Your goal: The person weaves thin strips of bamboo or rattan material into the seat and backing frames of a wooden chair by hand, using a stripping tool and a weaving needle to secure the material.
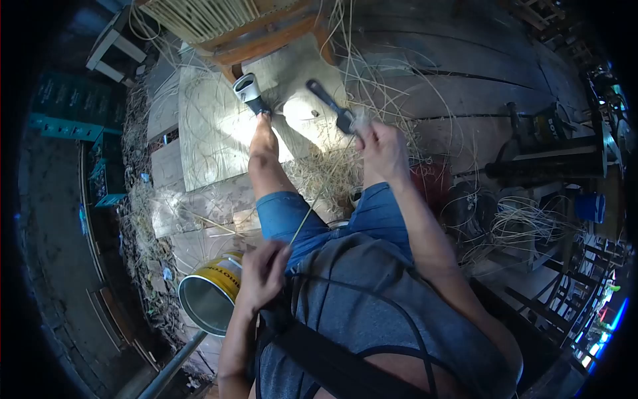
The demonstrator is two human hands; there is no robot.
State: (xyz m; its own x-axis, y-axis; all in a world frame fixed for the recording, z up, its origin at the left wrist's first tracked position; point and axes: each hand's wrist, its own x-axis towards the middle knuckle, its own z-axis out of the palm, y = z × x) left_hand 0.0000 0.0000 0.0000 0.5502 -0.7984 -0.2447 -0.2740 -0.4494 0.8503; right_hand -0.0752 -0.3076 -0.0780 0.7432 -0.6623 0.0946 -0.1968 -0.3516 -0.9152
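Note:
My left hand (pixel 263 274), slightly blurred, is closed on the lower end of a thin pale cane strand (pixel 308 217) in front of my waist. The strand slants up across my lap toward my right hand (pixel 384 151). Above my right thigh, that hand is closed at the near end of a black-handled tool (pixel 327 100) with a hole in its far tip. The tool's end at my fingers is blurred, and I cannot make out its shape. A pile of cane shavings (pixel 325 174) lies between my legs.
A wooden chair frame with woven cane (pixel 256 40) stands ahead. A yellow bucket (pixel 212 292) is by my left arm. Loose cane strands litter the plank floor (pixel 425 86), and a coil of cane (pixel 531 223) lies right. Green crates (pixel 106 166) stand at the left.

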